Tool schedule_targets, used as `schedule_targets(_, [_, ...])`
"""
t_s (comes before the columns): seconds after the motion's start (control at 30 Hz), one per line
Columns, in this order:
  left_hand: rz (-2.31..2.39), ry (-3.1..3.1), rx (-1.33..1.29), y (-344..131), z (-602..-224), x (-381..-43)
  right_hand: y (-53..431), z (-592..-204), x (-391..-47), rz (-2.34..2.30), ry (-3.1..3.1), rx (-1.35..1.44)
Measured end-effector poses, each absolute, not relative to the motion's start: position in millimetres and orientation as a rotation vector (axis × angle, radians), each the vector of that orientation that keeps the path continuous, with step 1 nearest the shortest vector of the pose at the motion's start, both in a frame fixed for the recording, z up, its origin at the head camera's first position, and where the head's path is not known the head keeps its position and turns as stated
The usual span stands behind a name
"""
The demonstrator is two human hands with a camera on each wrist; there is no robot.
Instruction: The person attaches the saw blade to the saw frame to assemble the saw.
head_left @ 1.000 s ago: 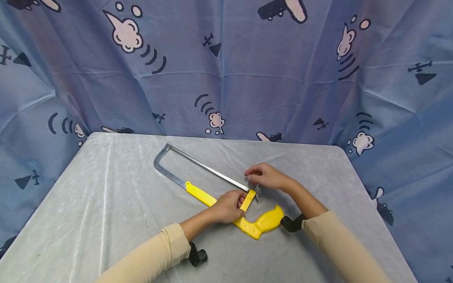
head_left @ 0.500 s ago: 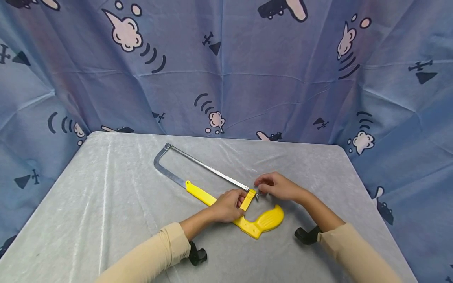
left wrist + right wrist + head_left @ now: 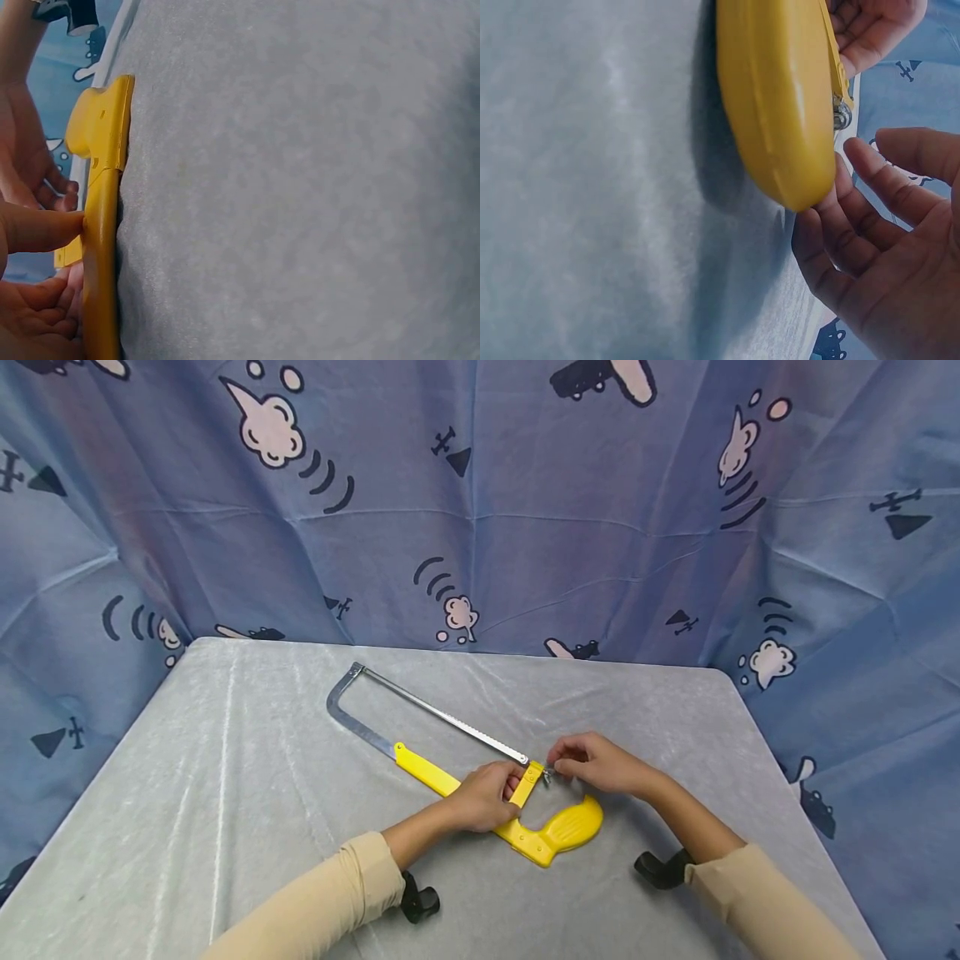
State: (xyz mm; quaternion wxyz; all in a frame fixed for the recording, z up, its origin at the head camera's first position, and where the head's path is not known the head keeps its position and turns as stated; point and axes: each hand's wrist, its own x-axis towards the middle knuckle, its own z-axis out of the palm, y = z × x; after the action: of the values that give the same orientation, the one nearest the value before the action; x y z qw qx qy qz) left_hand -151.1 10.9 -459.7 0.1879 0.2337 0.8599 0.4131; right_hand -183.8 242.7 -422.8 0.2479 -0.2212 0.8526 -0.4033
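A hacksaw (image 3: 427,770) with a yellow handle and a grey metal bow lies on the table, its toothed blade (image 3: 450,718) on the far side. My left hand (image 3: 483,797) grips the yellow frame near the post that bears the blade's near end. In the left wrist view the thumb (image 3: 45,229) presses against the yellow frame. A small metal wing nut (image 3: 547,776) sticks out of that post. Just right of it, my right hand (image 3: 600,764) hovers with loosely bent fingers. The right wrist view shows its thumb and forefinger apart, holding nothing, close to the wing nut (image 3: 842,115).
A grey velvety cloth (image 3: 247,793) covers the table. Behind it and along both sides hangs a blue printed curtain (image 3: 525,568). Black wrist cameras sit below both forearms, the right one (image 3: 663,868) close to the saw's handle.
My right hand has moved right and slightly nearer to me, from beyond the blade's end to beside the wing nut. The left hand and the hacksaw have stayed put.
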Motion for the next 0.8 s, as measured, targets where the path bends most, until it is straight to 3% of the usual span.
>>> schedule_targets(0.8, [1.170, 2.417, 0.650, 11.1, -457.8, -149.9, 244.8, -430.5, -180.4, -1.087, 2.260, -0.632])
